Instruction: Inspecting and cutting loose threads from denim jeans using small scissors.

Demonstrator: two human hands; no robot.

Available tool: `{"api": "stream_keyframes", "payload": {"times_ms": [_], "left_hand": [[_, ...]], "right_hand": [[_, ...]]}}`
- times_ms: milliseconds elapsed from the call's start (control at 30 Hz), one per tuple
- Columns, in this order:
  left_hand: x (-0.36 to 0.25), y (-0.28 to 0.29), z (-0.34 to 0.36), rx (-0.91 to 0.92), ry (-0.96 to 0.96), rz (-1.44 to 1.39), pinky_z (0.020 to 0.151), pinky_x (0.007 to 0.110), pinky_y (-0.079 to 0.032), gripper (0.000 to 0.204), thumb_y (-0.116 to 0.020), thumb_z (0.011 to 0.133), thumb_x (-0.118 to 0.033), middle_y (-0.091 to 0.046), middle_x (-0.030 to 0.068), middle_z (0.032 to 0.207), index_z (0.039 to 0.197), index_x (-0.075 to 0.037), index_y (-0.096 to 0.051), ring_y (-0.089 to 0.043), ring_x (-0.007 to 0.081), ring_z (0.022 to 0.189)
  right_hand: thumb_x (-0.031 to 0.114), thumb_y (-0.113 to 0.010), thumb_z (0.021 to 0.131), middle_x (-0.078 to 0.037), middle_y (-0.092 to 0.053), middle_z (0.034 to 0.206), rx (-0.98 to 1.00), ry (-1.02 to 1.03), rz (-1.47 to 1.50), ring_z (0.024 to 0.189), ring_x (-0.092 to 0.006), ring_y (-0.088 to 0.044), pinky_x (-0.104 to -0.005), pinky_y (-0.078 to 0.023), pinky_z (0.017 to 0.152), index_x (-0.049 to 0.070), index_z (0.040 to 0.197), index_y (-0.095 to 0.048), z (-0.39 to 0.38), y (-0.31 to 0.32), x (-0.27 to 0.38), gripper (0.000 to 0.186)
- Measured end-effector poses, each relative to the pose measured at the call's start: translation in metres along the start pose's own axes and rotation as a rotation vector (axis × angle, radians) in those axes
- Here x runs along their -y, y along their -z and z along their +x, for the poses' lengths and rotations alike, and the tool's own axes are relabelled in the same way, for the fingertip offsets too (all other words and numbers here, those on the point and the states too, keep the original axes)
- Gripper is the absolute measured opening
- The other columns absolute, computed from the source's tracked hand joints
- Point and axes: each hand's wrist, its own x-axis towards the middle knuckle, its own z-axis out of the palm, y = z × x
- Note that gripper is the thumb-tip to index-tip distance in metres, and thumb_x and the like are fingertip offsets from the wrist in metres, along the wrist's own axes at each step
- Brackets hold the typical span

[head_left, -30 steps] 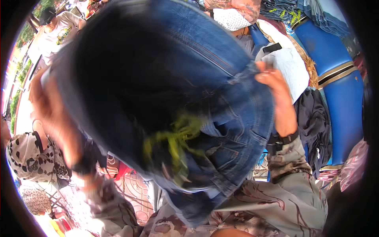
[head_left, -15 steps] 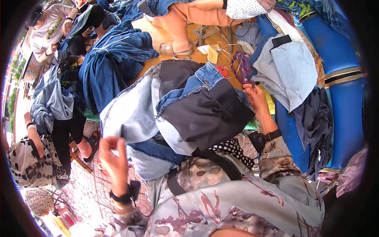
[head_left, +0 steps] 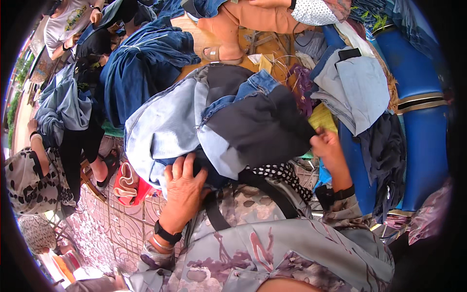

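Across my lap lies a pair of jeans [head_left: 163, 114], turned partly inside out, with pale blue denim, black lining-like cloth and a darker blue waistband part. My left hand [head_left: 185, 192] rests on the lower left folds, fingers spread over the denim. At the right end, my right hand [head_left: 328, 148] is closed on the edge of the black cloth, its fingertips pinching it. Whether anything else is inside that hand cannot be made out. Under the jeans show a dotted black-and-white cloth [head_left: 284, 180] and my patterned grey apron [head_left: 219, 263].
To the right, folded light denim [head_left: 360, 92] and dark cloth [head_left: 384, 151] lie over large blue tubes [head_left: 423, 141]. A dark blue denim pile [head_left: 141, 73] stands beyond on the left. Other people sit around, one in orange trousers [head_left: 267, 22]. A red bag [head_left: 129, 187] is on the paving.
My left hand has come from the air onto the jeans. My right hand has moved lower along the cloth's edge; the dark small tool seen in it earlier no longer shows.
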Motion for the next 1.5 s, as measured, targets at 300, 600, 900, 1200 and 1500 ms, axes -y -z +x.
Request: {"api": "stream_keyframes", "payload": {"times_ms": [300,600,900,1200,1500], "left_hand": [[0.074,0.054,-0.044,-0.694,0.543,-1.151,0.067,0.023,-0.044,0.025,-0.052,0.090,-0.011,-0.060,0.0072,0.102,0.113,-0.004,-0.055,-0.053,0.0107,0.081],[0.190,0.101,-0.040,-1.207,0.637,-1.364,0.088,0.033,-0.048,0.033,-0.048,0.098,-0.026,-0.062,0.0088,0.107,0.117,0.000,-0.056,-0.060,0.0184,0.097],[0.108,0.094,0.073,-0.797,0.057,-0.108,0.102,0.038,-0.034,0.062,-0.073,0.077,-0.031,-0.050,0.0154,0.124,0.127,-0.002,-0.048,-0.046,0.0289,0.120],[0.074,-0.006,0.049,0.088,-0.242,0.049,0.104,0.051,-0.028,0.057,-0.075,0.067,-0.017,-0.059,0.0105,0.106,0.119,-0.008,-0.056,-0.053,0.0316,0.102],[0.199,0.201,0.030,-1.098,0.357,-0.495,0.098,0.036,-0.040,0.053,-0.062,0.085,-0.025,-0.052,0.0166,0.126,0.130,-0.001,-0.048,-0.052,0.0264,0.113]], "right_hand": [[0.016,-0.059,0.093,0.008,-0.046,0.059,-0.138,0.518,0.382,0.038,-0.0011,-0.028,-0.0189,-0.020,0.038,0.010,0.087,-0.058,0.041,0.027,0.167,0.008],[0.017,-0.057,0.093,0.003,-0.056,0.061,-0.106,0.272,0.664,0.035,-0.0035,-0.027,-0.0202,-0.020,0.037,0.008,0.081,-0.059,0.092,0.030,0.179,0.015],[0.018,-0.057,0.093,0.004,-0.051,0.058,-0.079,0.271,0.593,0.035,-0.0030,-0.026,-0.0196,-0.021,0.038,0.007,0.083,-0.060,0.094,0.044,0.171,0.015],[0.016,-0.057,0.093,0.004,-0.050,0.056,-0.159,0.244,0.594,0.035,-0.0034,-0.024,-0.0200,-0.019,0.037,0.007,0.082,-0.060,0.105,0.038,0.189,0.014],[0.019,-0.060,0.092,0.006,-0.030,0.049,0.078,0.598,0.581,0.038,-0.0058,-0.024,-0.0222,-0.020,0.041,0.012,0.071,-0.051,0.146,0.002,0.248,0.024]]}}
